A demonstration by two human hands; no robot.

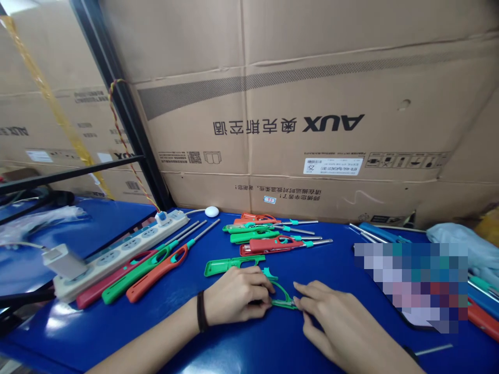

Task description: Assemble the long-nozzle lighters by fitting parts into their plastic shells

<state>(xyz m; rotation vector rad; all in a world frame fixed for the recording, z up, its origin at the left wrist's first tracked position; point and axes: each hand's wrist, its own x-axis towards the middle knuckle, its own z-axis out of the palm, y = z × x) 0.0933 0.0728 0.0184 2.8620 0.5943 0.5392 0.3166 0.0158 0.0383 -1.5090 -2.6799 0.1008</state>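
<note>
1. Green plastic loop piece (283,298) sits low in the centre of the view, between both hands and just above the blue workbench (187,348).
2. Left hand (237,296), wearing a black wristband (201,311), has its fingers curled together and clamped on the loop's left end.
3. Right hand (335,327) comes in from the other side. Its fingers (307,296) are slightly apart, with the fingertips touching the loop's right end; whether they grip it, I cannot tell.
4. Green lighter half-shell (234,266) lies just beyond the left hand, with a small teal part (268,272) just beside its end.
5. Red, green and orange utility lighters (265,234) lie in a loose pile farther up the bench. Three more lighters (136,275) lie side by side along a white power strip (117,257).
6. Cardboard AUX carton (331,119) stands behind the bench, beside a black shelf upright (120,104). Crumpled pale blue cloth (456,241) lies at the right, next to a pixelated patch (409,285).
</note>
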